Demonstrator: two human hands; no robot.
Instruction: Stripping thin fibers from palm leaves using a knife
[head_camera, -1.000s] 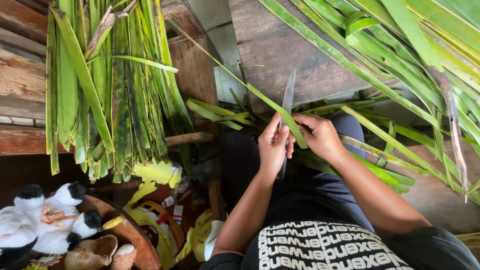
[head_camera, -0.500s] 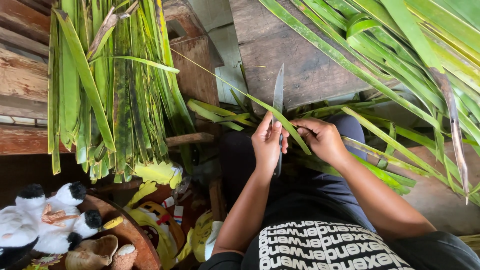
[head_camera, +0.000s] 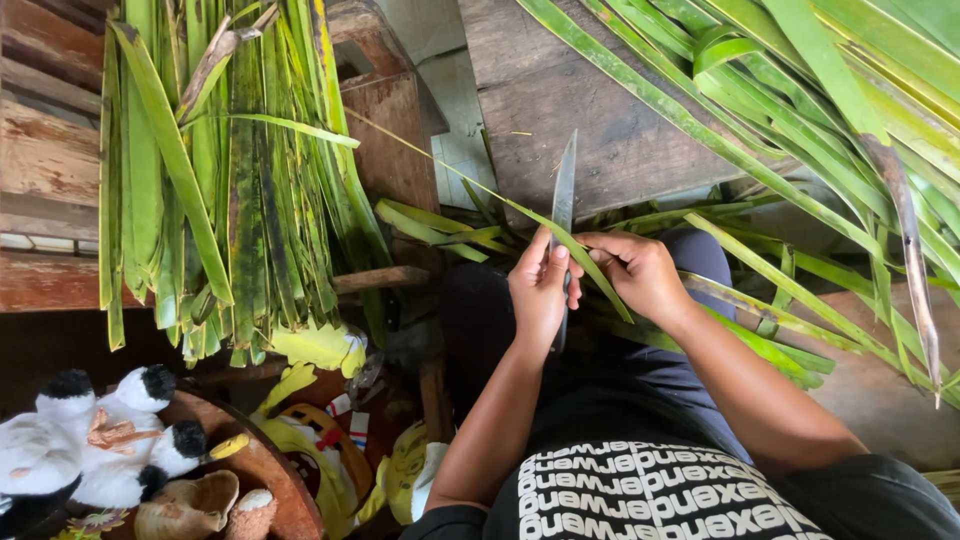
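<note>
Currently left hand (head_camera: 538, 292) clamps knife (head_camera: 564, 205); right hand (head_camera: 640, 272) fingers pinch the leaf strip (head_camera: 590, 268) beside them: light, limp, likely slippery.

one knife (head_camera: 564, 195), two hands (left (head_camera: 540, 290), right (head_camera: 640, 275))

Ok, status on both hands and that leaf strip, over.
Left hand gripping the knife, blade pointing away. Right hand pinching the leaf strip against the blade. Cut leaves stacked left, loose fronds right; nothing blocking.
</note>
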